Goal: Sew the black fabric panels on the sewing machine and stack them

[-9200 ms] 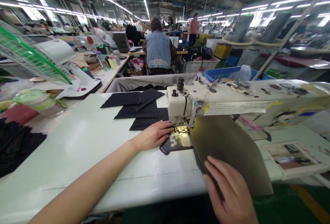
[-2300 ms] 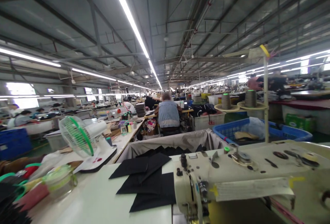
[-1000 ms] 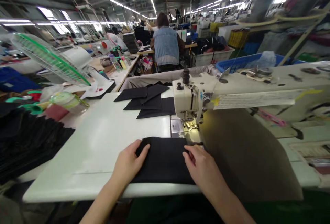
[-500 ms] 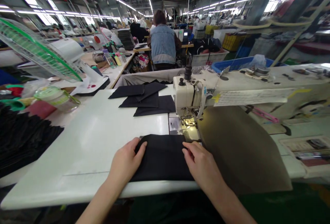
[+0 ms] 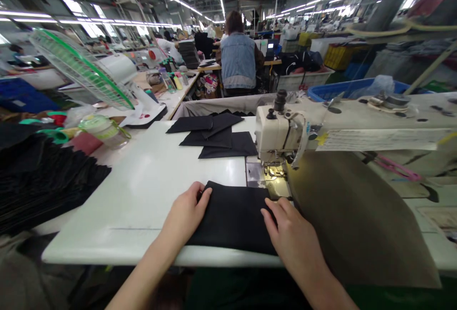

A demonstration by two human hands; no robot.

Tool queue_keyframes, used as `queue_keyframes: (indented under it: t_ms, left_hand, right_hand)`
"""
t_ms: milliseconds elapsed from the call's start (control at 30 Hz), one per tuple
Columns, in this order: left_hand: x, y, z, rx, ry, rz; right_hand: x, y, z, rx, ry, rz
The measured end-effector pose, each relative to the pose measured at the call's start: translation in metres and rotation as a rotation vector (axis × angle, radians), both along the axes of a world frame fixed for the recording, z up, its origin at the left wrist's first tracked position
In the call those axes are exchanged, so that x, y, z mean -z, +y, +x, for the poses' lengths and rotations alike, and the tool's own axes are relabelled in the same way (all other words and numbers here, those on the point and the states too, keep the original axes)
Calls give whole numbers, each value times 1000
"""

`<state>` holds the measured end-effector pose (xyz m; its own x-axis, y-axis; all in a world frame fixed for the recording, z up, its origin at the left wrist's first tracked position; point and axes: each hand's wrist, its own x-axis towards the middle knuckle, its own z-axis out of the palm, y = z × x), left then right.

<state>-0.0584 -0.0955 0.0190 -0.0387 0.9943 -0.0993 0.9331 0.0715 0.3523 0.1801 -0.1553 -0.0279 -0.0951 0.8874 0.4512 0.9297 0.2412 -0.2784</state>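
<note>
A black fabric piece [image 5: 235, 217] lies at the front edge of the pale sewing table, just before the sewing machine [image 5: 276, 134]. My left hand [image 5: 189, 210] pinches its left edge near the far corner, thumb on top and fingers partly hidden beneath. At the right edge, my right hand [image 5: 289, 224] grips the cloth between thumb and fingers, its fingertips near the far right corner. The lit needle plate [image 5: 276, 184] is a little beyond the fabric's far right corner. Several cut black pieces [image 5: 214, 134] lie overlapped behind, left of the machine head.
A large stack of black cloth [image 5: 46, 176] stands on the left. Beyond it are a lidded plastic jar [image 5: 103, 129] and a white and green fan [image 5: 85, 69]. A brown board [image 5: 357, 215] covers the right side. Farther back sits a person in a denim vest [image 5: 238, 60].
The camera view has turned slightly left, so the scene sits farther right. Both hands keep hold of the fabric, and its far left corner now appears straighter.
</note>
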Motion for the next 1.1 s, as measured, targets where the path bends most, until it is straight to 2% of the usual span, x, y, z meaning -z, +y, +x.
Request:
queue_keyframes:
  t_ms: [167, 367, 500, 567, 633, 667, 700, 733, 767, 800, 833, 933, 1000, 1033, 1100]
  left_hand:
    - [1, 1, -3, -7, -42, 9]
    - [0, -1, -1, 8, -40, 2]
    - [-1, -5, 3, 9, 57, -25]
    - [2, -7, 2, 8, 146, 10]
    - [5, -7, -3, 120, 191, 151]
    - [7, -5, -6, 253, 185, 251]
    - [9, -3, -9, 445, 167, 323]
    - [10, -1, -10, 633, 143, 337]
    - [11, 1, -9, 755, 126, 327]
    - [13, 2, -7, 819, 118, 302]
    - [14, 1, -3, 818, 116, 280]
    - [26, -10, 13, 630, 137, 322]
    - [38, -18, 20, 625, 170, 396]
    - [43, -21, 22, 635, 188, 422]
    - [52, -24, 20, 618, 224, 450]
  right_hand:
    - [3, -4, 1, -24, -52, 69]
    - [7, -5, 1, -35, 2, 36]
    - [8, -5, 2, -31, 4, 20]
    - [10, -2, 3, -36, -2, 35]
    - [12, 2, 4, -99, -13, 100]
    - [14, 5, 4, -167, -23, 147]
    - [15, 9, 3, -248, -37, 190]
    - [16, 12, 2, -333, -52, 220]
    - [16, 16, 0, -390, -66, 218]
    - [17, 19, -4, -415, -74, 202]
    - [18, 22, -9, -409, -77, 176]
    - [28, 30, -25, -281, -68, 175]
    - [41, 35, -30, -237, -60, 316]
    - [48, 37, -29, -262, -58, 394]
    - [60, 36, -20, -305, -63, 441]
